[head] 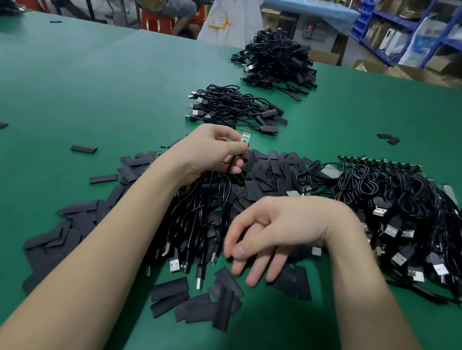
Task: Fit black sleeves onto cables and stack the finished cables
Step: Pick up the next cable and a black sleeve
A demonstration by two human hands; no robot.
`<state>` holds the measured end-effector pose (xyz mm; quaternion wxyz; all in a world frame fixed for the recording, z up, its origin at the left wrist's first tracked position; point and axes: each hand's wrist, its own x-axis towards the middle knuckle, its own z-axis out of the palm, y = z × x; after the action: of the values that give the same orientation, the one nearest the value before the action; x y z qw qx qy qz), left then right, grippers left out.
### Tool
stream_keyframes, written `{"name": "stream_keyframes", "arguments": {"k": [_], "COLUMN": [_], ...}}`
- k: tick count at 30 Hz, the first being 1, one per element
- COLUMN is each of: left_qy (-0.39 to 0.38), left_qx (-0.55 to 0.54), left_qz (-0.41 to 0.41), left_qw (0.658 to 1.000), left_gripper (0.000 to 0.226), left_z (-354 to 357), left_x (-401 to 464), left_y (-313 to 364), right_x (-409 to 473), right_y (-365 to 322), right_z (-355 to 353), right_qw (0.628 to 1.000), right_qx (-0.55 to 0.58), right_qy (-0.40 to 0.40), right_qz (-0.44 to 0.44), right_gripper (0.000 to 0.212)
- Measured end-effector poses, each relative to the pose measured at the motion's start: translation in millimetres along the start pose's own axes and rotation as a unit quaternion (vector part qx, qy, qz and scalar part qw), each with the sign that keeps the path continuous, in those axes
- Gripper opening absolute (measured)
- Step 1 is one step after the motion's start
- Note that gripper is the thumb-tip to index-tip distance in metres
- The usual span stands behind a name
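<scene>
My left hand (209, 152) pinches a black cable just below its small green circuit board (245, 138), which sticks up past my fingers. My right hand (269, 231) hangs over the near part of the flat black sleeves (172, 297), fingers pointing down and loosely spread, holding nothing that I can see. Unsleeved cables (409, 212) with USB plugs lie in a big pile at the right. More cables (198, 220) lie under my left forearm. Two stacks of sleeved cables lie further back, a small stack (231, 108) and a larger stack (277, 62).
The green table (91, 78) carries a few stray sleeves (84, 149) at the left and two (389, 138) at the right. Beyond the far edge are seated people on red stools, a blue bench, a white sack and blue shelving with boxes.
</scene>
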<state>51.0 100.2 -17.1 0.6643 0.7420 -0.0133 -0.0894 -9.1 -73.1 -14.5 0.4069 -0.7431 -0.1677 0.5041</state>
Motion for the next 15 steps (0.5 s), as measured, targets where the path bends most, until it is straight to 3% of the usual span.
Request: {"name": "stream_keyframes", "arguments": {"k": [3,6,15], "left_qy": [-0.002,-0.005,0.035], "left_qx": [0.009,0.010,-0.022], "left_qz": [-0.003,-0.006,0.018], "left_qw": [1.000,1.000,0.999], "left_gripper": [0.011,0.012,0.002], "left_z": [0,0,-7], "left_x": [-1,-1,-5], "left_y": [1,2,12], "right_x": [12,20,7], "right_y": [1,3,16], "right_z": [11,14,-7], "right_qw": [0.996,0.995,0.999], "right_qx": [0.017,0.021,0.021], "right_qy": [-0.083,-0.098,0.027], "right_qz": [-0.008,-0.014,-0.039], "right_gripper": [0.014,0.016,0.014]}}
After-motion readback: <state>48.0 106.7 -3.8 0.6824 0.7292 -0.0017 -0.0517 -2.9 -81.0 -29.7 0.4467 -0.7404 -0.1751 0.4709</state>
